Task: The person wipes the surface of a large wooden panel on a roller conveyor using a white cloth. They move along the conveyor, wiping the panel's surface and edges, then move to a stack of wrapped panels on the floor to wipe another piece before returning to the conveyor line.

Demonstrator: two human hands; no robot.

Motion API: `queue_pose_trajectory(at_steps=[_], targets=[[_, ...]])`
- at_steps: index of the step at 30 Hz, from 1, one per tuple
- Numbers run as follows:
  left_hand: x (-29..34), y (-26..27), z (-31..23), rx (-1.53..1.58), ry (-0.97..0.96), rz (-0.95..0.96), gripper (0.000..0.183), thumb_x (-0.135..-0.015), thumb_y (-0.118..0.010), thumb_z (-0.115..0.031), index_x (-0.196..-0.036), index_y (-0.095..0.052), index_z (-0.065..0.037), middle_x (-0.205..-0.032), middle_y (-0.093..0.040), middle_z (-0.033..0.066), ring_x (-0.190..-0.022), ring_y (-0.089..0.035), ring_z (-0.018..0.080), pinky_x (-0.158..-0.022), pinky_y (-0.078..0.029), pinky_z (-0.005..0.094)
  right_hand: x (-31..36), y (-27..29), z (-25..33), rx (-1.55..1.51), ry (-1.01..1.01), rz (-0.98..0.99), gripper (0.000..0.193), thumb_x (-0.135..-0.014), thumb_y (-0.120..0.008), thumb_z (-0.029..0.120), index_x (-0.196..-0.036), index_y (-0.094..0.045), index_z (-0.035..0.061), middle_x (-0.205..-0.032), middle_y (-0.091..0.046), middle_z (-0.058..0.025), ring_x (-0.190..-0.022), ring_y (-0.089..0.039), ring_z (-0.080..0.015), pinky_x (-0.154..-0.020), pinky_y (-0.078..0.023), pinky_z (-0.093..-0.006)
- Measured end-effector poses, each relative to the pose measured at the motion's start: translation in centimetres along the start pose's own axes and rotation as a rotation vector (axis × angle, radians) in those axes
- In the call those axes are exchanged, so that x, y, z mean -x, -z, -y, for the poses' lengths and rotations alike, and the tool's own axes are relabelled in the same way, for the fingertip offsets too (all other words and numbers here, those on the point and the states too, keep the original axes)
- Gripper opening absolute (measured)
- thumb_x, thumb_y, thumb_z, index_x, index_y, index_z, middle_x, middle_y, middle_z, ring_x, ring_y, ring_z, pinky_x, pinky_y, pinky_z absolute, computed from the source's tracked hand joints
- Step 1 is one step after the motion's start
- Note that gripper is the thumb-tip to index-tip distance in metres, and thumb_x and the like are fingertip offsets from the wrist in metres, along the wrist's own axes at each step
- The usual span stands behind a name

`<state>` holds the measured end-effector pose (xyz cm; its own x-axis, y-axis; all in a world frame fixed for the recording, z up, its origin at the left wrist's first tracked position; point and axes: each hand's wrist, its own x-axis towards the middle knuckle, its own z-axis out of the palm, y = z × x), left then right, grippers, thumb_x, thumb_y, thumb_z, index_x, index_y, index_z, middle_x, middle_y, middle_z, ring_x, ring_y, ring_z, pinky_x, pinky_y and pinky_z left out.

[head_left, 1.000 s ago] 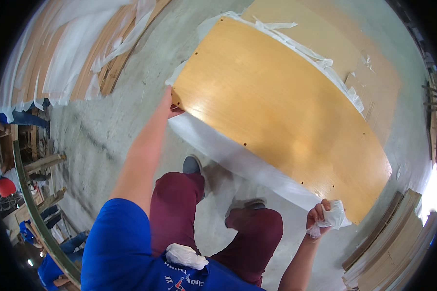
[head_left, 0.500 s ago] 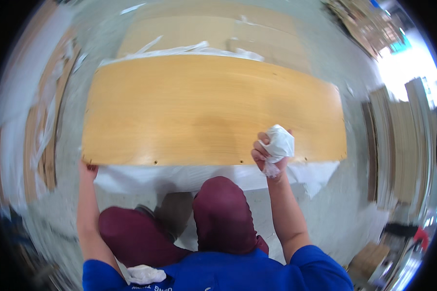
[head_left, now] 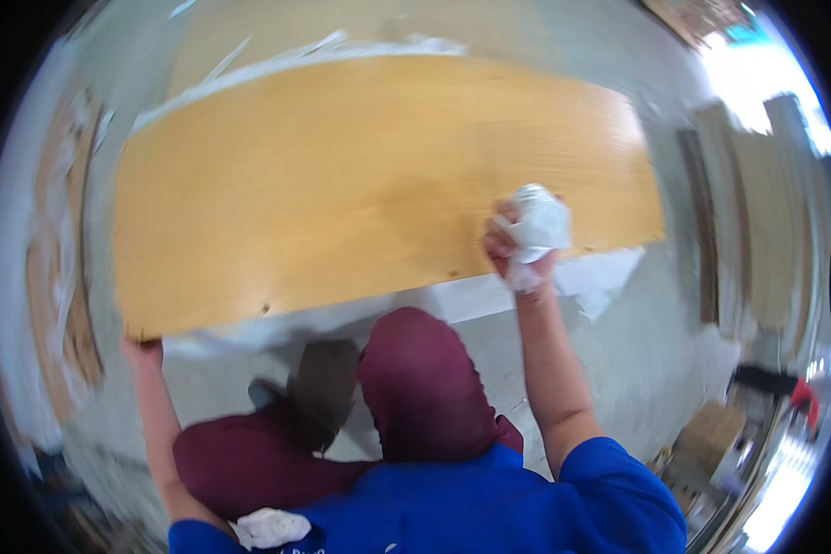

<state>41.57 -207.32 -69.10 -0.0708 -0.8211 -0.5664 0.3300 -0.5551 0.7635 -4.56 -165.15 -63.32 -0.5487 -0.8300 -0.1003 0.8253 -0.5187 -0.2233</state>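
Note:
A long light-brown wooden panel (head_left: 342, 175) lies across in front of me, its near edge dotted with small dark holes. At its near left corner my left hand (head_left: 144, 352) grips the edge, with the fingers partly hidden beneath the panel. My right hand (head_left: 500, 242) is closed around a crumpled white cloth (head_left: 537, 222), over the right part of the near edge. I cannot tell whether the cloth touches the wood. White wrapping sheet (head_left: 471, 297) shows from under the panel along its near side.
My knees (head_left: 425, 388) are close to the panel's near edge. Stacked boards (head_left: 757, 222) stand on the right. More boards with white wrapping (head_left: 55, 268) lie along the left. A cardboard box (head_left: 711, 434) sits at the lower right, and another white wad (head_left: 272, 526) rests at my waist.
The panel now looks slanted, its left near corner closer to me along with my left hand. My right hand still holds the cloth and appears higher in view. The whole view has shifted.

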Motion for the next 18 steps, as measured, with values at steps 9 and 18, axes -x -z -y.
queue_pose_trajectory(at_steps=[9,18], targets=[[10.5,5.0,3.2,-0.284,0.236,-0.173,0.049,-0.091,-0.040,-0.037,-0.125,-0.048,-0.003,-0.121,-0.056,0.0146,-0.111,-0.054,0.0279,-0.098,-0.042,0.0429,-6.7,-2.0,0.7,0.174,-0.275,0.008,0.045,-0.091,-0.047,0.048,-0.105,-0.054,0.0061,-0.086,-0.053,-0.0085,-0.073,-0.046,-0.0196,-0.058,-0.040,-0.0313],[16.3,1.3,1.9,-0.742,0.307,0.045,0.076,-0.085,-0.045,-0.062,-0.140,-0.034,-0.012,-0.134,-0.046,0.0199,-0.114,-0.052,0.0339,-0.096,-0.041,0.0459,-10.8,-8.9,-7.3,0.008,-0.422,0.012,0.043,-0.089,-0.053,0.042,-0.112,-0.049,0.0058,-0.099,-0.055,-0.0185,-0.107,-0.049,-0.0348,-0.063,-0.054,-0.0360]])
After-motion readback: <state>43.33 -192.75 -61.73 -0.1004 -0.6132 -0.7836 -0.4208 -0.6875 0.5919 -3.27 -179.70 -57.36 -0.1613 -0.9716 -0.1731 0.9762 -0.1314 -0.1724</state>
